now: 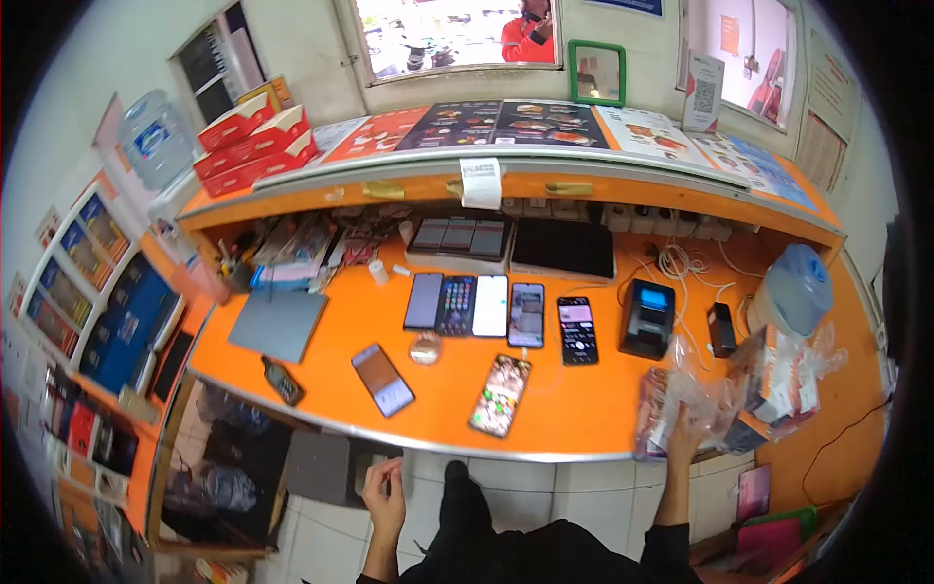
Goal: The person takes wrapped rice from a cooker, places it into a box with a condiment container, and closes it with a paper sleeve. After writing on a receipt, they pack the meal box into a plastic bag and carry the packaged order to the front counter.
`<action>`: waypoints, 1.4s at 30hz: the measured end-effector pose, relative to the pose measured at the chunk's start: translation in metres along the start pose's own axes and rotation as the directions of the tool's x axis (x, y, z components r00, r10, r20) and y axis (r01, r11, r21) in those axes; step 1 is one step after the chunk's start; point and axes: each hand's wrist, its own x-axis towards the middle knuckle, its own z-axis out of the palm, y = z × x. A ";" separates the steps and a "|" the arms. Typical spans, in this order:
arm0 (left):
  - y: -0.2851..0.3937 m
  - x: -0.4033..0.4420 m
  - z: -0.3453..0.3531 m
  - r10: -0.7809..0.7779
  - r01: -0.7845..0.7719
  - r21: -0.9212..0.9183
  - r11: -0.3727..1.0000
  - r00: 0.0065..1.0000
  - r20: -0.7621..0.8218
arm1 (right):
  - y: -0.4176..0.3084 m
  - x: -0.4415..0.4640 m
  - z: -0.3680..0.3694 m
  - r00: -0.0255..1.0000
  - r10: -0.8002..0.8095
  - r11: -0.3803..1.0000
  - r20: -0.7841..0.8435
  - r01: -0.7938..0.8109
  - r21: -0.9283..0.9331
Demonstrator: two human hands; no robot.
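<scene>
My left hand (pixel 385 494) hangs in front of the orange counter's front edge, fingertips brought together; whether anything is between them is too small to tell. At the counter's right front, my right hand (pixel 683 434) is at a clear plastic bag (pixel 702 404), its fingers partly hidden by the plastic. A packet (pixel 651 414) stands just left of that hand, and wrapped boxes (pixel 778 375) are to its right. Nearest to the left hand on the counter lies a phone (pixel 382 380). Another phone (pixel 500 394) with a colourful screen lies near the middle of the front edge.
Several phones (pixel 457 305) lie in a row mid-counter. A black card terminal (pixel 647 317) with loose cables stands right of them. A grey laptop (pixel 279 324) and dark bottle (pixel 281 381) are at left. Red boxes (pixel 255 146) sit on the upper shelf. A person (pixel 528 37) is outside the window.
</scene>
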 end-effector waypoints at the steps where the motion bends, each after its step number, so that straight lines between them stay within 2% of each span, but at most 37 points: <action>1: -0.008 0.037 0.008 0.085 -0.086 0.038 0.996 0.996 0.021 | 0.028 -0.007 0.006 0.993 -0.111 0.960 -0.026 0.100 -0.261; 3: -0.012 0.111 0.024 0.083 -0.086 0.032 0.996 0.991 0.102 | 0.019 -0.018 0.020 0.988 -0.106 0.927 -0.113 0.057 -0.370; 5: -0.009 0.181 0.045 0.169 -0.156 -0.093 0.983 0.973 0.154 | -0.072 -0.015 0.019 0.952 0.143 0.988 -0.269 -0.155 -0.024; 7: -0.010 0.246 0.068 0.342 -0.340 -0.048 0.939 0.911 0.231 | -0.135 -0.028 0.030 0.927 0.182 0.966 -0.327 -0.231 -0.118; 8: -0.011 0.271 0.082 0.370 -0.366 -0.064 0.928 0.891 0.262 | -0.152 -0.030 0.039 0.913 0.197 0.950 -0.358 -0.268 -0.160; 9: -0.012 0.294 0.097 0.400 -0.393 -0.084 0.916 0.870 0.289 | -0.155 -0.034 0.044 0.901 0.112 0.910 -0.418 -0.263 -0.322; 11: -0.014 0.331 0.127 0.423 -0.446 -0.017 0.895 0.837 0.348 | -0.151 -0.057 0.046 0.874 -0.084 0.740 -0.479 -0.267 -0.617; 14: -0.016 0.367 0.163 0.430 -0.488 0.047 0.871 0.807 0.405 | -0.164 -0.091 0.079 0.810 -0.247 0.714 -0.532 -0.219 -0.665; 17: -0.033 0.391 0.188 0.438 -0.530 0.104 0.842 0.783 0.441 | -0.194 -0.118 0.124 0.917 -0.272 0.769 -0.292 0.024 -0.639; 19: -0.040 0.405 0.202 0.451 -0.570 0.162 0.806 0.767 0.457 | -0.194 -0.131 0.147 0.972 -0.203 0.775 -0.123 0.082 -0.627; 20: -0.039 0.411 0.207 0.422 -0.543 0.170 0.822 0.783 0.456 | -0.197 -0.133 0.157 0.986 -0.164 0.781 -0.035 0.109 -0.615; 23: -0.040 0.430 0.217 0.232 -0.462 0.191 0.866 0.710 0.665 | -0.206 -0.122 0.173 0.998 -0.026 0.868 -0.066 -0.010 -0.497; 24: -0.034 0.432 0.220 0.260 -0.467 0.182 0.865 0.728 0.634 | -0.203 -0.121 0.169 0.998 0.021 0.856 -0.054 -0.046 -0.515; 27: -0.047 0.437 0.239 0.260 -0.326 -0.021 0.945 0.714 0.650 | -0.208 -0.115 0.173 0.996 0.086 0.874 -0.019 -0.085 -0.478; 29: -0.052 0.437 0.243 0.338 -0.378 -0.068 0.923 0.717 0.610 | -0.215 -0.108 0.181 0.993 0.114 0.901 0.010 -0.099 -0.422; 30: -0.055 0.436 0.243 0.373 -0.403 -0.087 0.911 0.716 0.590 | -0.217 -0.106 0.184 0.991 0.130 0.913 0.028 -0.108 -0.394; 33: -0.076 0.434 0.251 0.335 -0.348 -0.107 0.931 0.703 0.628 | -0.214 -0.103 0.186 0.976 0.177 0.943 0.128 -0.130 -0.306; 36: -0.108 0.432 0.266 0.437 -0.429 -0.173 0.887 0.652 0.620 | -0.200 -0.105 0.191 0.983 0.146 0.981 0.115 -0.129 -0.144; 40: -0.117 0.429 0.274 0.415 -0.407 -0.168 0.898 0.655 0.632 | -0.195 -0.107 0.189 0.980 0.157 0.981 0.124 -0.141 -0.130; 42: -0.099 0.432 0.264 0.371 -0.332 -0.188 0.924 0.661 0.652 | -0.193 -0.105 0.192 0.987 0.128 0.982 0.094 -0.113 -0.154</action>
